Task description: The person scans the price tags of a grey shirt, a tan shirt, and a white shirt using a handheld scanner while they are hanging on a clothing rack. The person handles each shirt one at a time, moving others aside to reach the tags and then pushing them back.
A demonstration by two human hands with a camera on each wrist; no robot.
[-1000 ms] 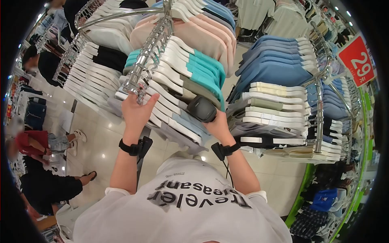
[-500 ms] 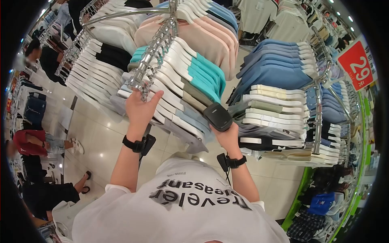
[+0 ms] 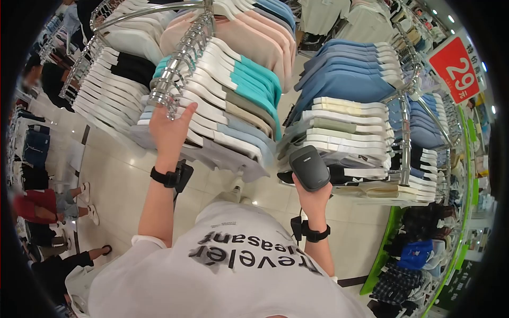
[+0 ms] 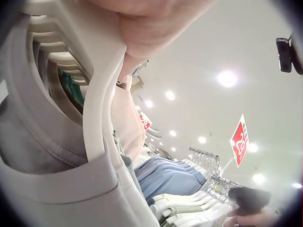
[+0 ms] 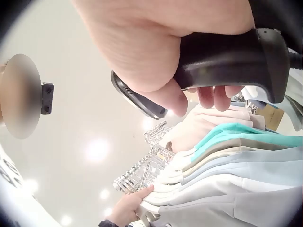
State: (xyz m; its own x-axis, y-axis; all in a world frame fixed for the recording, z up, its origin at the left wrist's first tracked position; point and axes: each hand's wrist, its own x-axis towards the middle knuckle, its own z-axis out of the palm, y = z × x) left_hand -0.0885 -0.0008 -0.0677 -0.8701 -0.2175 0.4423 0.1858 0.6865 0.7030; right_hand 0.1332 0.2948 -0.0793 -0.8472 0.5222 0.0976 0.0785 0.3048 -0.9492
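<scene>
My left hand (image 3: 168, 127) holds a white hanger (image 4: 97, 101) at the front end of the chrome rail, the thumb lying across the hangers. On that front hanger hangs a pale T-shirt (image 4: 71, 194); grey, olive and turquoise shirts (image 3: 257, 82) follow behind it. In my right hand (image 3: 314, 200) is a black handheld barcode scanner (image 3: 309, 168), its handle (image 5: 222, 61) wrapped by the fingers. The scanner is held up in front of the right-hand rack, apart from the shirts my left hand is at.
A chrome rail (image 3: 183, 58) slopes down toward me. To the right, another rack carries blue shirts (image 3: 344, 79) and pale garments on white hangers (image 3: 350, 116), under a red price sign (image 3: 455, 70). White shirts (image 3: 106, 100) hang at left. People (image 3: 40, 206) stand beyond the tiled aisle.
My right hand has drawn the scanner away from the hanging shirts, rightward and closer to my body. The left hand stays at the front hangers while the whole head view shifts slightly.
</scene>
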